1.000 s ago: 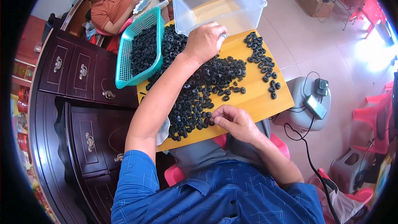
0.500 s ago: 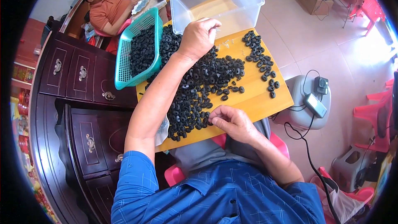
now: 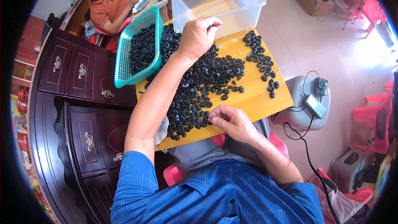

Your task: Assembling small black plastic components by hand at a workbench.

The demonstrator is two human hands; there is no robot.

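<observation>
My left hand (image 3: 198, 37) is raised over the far part of the yellow table, beside the clear bin. Its fingers are curled closed, and small silvery springs (image 3: 219, 29) show by the fingertips; the inside of the fist is hidden. Other silvery springs (image 3: 220, 47) are scattered beyond the heap of small black oval plastic parts (image 3: 199, 74). Near the table's front edge, my right hand (image 3: 233, 123) is closed in a loose pinch. Its fingertips touch a black plastic part (image 3: 206, 120) at the heap's edge, partly covered by the fingers.
A green basket (image 3: 119, 64) of black parts stands left of the heap. The clear plastic bin (image 3: 178, 14) stands at the far edge. More black parts (image 3: 261, 58) line the right side. A white dish (image 3: 161, 132) sits by my left elbow. Dark drawers (image 3: 83, 72) flank the left; a co-worker (image 3: 110, 10) sits beyond.
Some silvery springs near my left hand lie in different spots. The left hand has barely shifted, and my right hand stays in place. The co-worker's hands have moved slightly.
</observation>
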